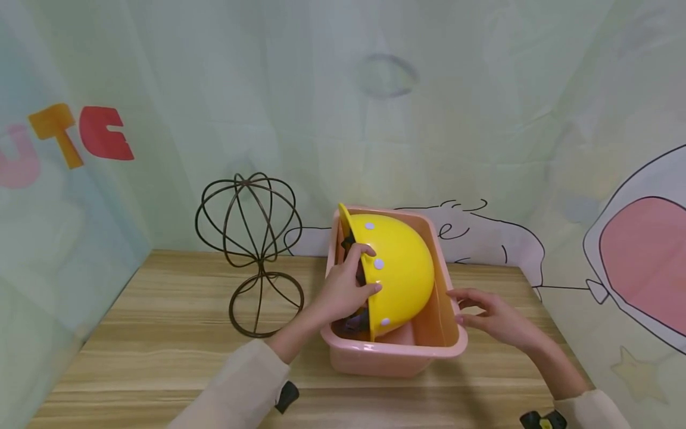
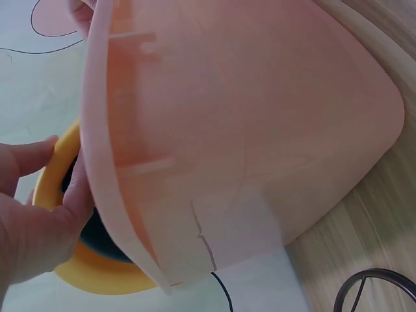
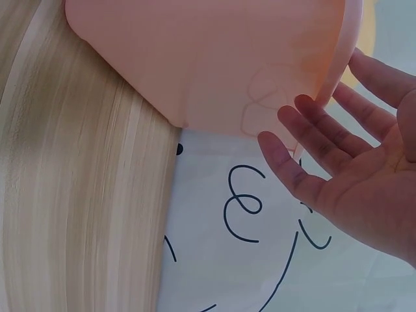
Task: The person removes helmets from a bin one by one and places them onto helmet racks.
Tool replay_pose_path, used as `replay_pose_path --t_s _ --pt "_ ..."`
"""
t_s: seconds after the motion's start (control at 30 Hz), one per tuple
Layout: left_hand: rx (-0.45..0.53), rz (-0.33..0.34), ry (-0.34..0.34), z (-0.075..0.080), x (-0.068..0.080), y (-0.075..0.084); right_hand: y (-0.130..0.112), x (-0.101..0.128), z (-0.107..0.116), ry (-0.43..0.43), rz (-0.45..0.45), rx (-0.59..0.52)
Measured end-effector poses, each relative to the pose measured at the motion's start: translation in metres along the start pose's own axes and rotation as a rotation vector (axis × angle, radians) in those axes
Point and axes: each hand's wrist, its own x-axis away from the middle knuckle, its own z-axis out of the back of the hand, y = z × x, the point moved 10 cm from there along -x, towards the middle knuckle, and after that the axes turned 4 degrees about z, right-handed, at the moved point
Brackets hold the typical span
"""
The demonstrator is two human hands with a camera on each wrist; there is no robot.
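A yellow hard hat (image 1: pixel 396 271) with small white dots stands on its side in a pink plastic bin (image 1: pixel 399 356) on the wooden table. My left hand (image 1: pixel 348 286) grips the hat's brim, fingers over the rim and thumb on the shell; the left wrist view shows the same brim (image 2: pixel 49 175) behind the bin's wall (image 2: pixel 247 130). My right hand (image 1: pixel 490 313) is open just beside the bin's right rim, fingers spread, touching or nearly touching it. In the right wrist view the right fingers (image 3: pixel 305 149) lie close to the bin's edge (image 3: pixel 335 71).
A dark wire hat stand (image 1: pixel 249 250) is on the table to the left of the bin. Printed curtains close in the back and both sides. Bare wooden tabletop (image 1: pixel 161 357) lies in front and to the left.
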Motion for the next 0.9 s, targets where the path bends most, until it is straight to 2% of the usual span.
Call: replay_pose_path --t_s 0.47,0.73,0.9 --pt "0.089 0.068 -0.042 -0.003 -0.001 -0.006 -0.001 0.0 0.001 0.011 -0.016 0.012" --pt "0.108 0.095 -0.004 0.006 0.001 -0.011 -0.003 0.0 0.001 0.004 -0.014 0.021" --pt "0.185 0.145 0.051 0.013 0.002 -0.02 -0.002 0.0 0.0 0.001 -0.016 0.018"
